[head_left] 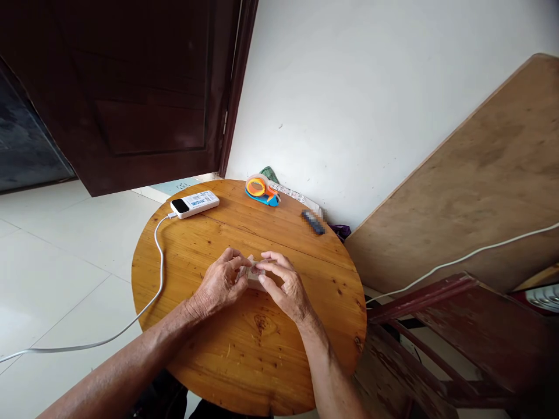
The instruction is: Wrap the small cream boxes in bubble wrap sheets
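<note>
A small pale, partly see-through box [254, 282] sits on the round wooden table between my two hands. Something pinkish shows at its top, too small and covered to make out. My left hand [223, 279] grips its left side, thumb near the front and fingers bent over the upper edge. From the right, my right hand [286, 285] holds the box, with the thumb at the front corner and fingertips on top. The fingers hide much of the box.
On the wooden table [244, 366], a white power bank [194, 204] with a white cable [161, 256] lies at back left. A tape dispenser [262, 191] and a dark, blurred-out object [313, 222] lie at the back. A wall, door [152, 99] and wooden board [471, 169] stand beyond.
</note>
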### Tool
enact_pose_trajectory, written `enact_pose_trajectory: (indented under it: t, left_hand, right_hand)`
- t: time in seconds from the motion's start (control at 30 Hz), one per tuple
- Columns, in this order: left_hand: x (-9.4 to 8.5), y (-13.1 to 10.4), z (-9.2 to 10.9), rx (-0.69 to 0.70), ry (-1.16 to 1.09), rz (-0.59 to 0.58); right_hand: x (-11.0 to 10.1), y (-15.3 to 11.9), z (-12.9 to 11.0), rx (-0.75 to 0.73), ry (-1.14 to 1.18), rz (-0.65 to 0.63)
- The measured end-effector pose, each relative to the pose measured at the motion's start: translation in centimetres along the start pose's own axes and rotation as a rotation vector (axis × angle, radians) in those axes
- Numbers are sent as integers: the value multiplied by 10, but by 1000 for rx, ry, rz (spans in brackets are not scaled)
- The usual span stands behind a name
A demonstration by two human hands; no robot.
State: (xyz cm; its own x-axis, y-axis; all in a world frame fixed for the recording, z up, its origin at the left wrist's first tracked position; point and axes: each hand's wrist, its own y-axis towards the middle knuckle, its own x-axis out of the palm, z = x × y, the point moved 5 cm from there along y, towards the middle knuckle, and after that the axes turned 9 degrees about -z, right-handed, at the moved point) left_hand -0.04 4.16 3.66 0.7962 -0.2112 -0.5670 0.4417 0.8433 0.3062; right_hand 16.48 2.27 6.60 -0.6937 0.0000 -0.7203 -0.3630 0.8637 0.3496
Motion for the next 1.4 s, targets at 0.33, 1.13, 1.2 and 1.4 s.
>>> enact_pose_trajectory:
  t: [0.33,1.13,1.2,1.4]
  left_hand:
    - [0,1,-1,0,-57,-5]
    - [-6,6,-16,-307,-112,-12]
    - [-6,6,-15,-301,-117,-15]
    - [-3,6,-20,-336,-141,-7]
  right_hand:
    - [-3,-1,-7,-51,-105,39]
    - [-3,0,8,60,91,59]
    - [-3,0,8,63,99,49]
    - [0,1,7,50,113,-5]
